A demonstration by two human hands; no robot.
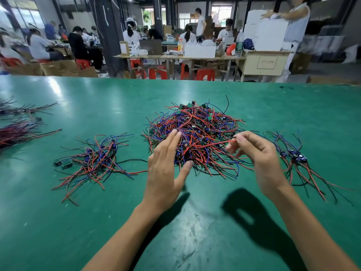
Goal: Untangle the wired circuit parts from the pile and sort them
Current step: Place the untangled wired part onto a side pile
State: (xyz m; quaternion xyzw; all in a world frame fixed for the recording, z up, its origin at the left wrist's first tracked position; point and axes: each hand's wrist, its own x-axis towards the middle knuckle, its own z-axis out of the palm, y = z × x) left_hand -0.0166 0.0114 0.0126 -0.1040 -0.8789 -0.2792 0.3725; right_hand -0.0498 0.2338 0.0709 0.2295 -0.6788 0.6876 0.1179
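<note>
Right hand [259,153] has a pinch grip on a red wire [213,144]; left hand [166,163] rests flat-fingered on the pile [195,132] mid-table [117,212]. Looks like mid-untangle, so next it needs a slow pull, then onto the sorted bunch [93,161] left.
</note>
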